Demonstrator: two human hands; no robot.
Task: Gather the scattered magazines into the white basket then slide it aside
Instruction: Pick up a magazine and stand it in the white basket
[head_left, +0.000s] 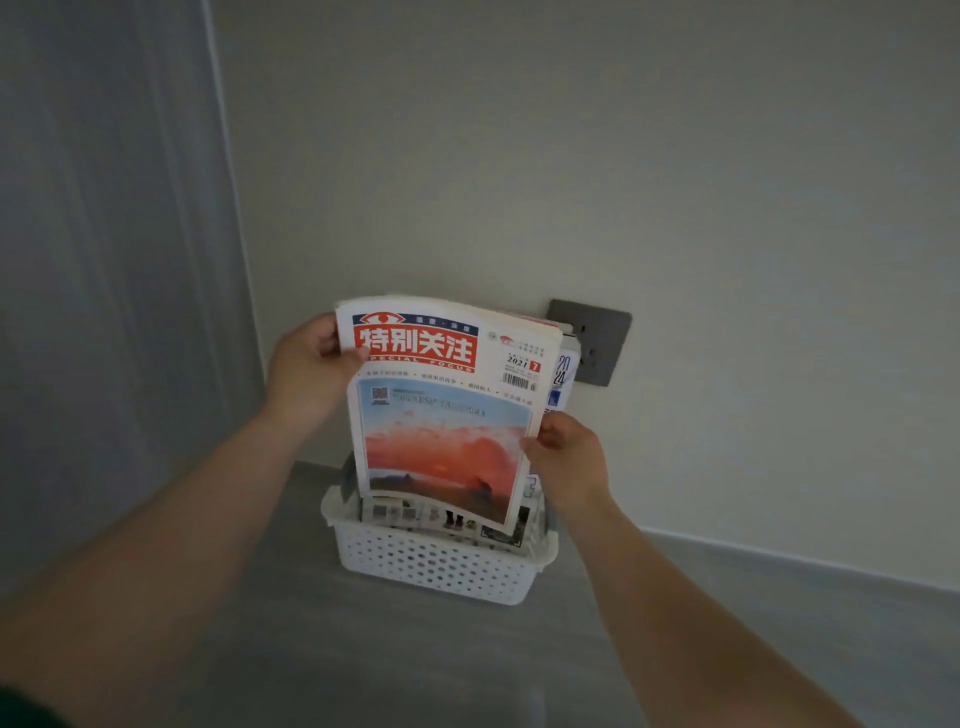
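Left hand (311, 364): bare, no rings
Right hand (569, 457): bare, no watch
Forearms: bare, no sleeves in view

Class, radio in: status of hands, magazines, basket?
Left hand, right hand gripping magazines upright in white basket. Basket not yet slid. Nothing blocking.

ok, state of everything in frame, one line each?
front magazine: upright, lower edge in the basket, held at both sides
magazines behind it: upright, mostly hidden
white basket: on the floor by the wall
left hand: gripping top left corner
right hand: pinching right edge
wall socket: nothing plugged in
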